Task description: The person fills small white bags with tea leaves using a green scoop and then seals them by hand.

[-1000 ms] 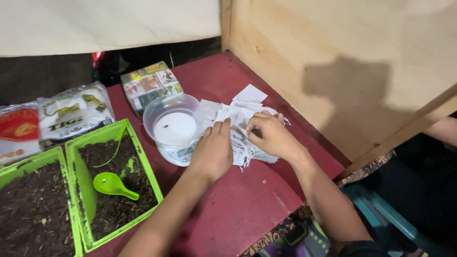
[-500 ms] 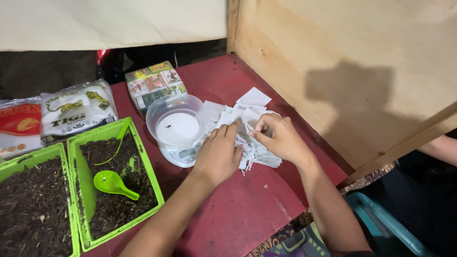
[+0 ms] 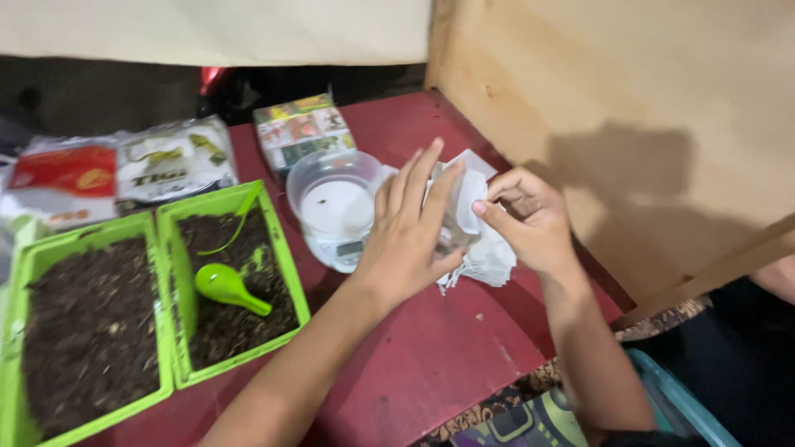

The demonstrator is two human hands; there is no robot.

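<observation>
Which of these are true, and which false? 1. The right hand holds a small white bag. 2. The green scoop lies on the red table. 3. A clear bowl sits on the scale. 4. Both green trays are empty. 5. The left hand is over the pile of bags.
1. True: the right hand pinches a white bag.
2. False: the scoop lies in a tray, on the dark loose stuff.
3. True: the bowl sits on the scale.
4. False: both the near tray and the other tray hold dark loose stuff.
5. True: the left hand is spread over the pile.
</observation>
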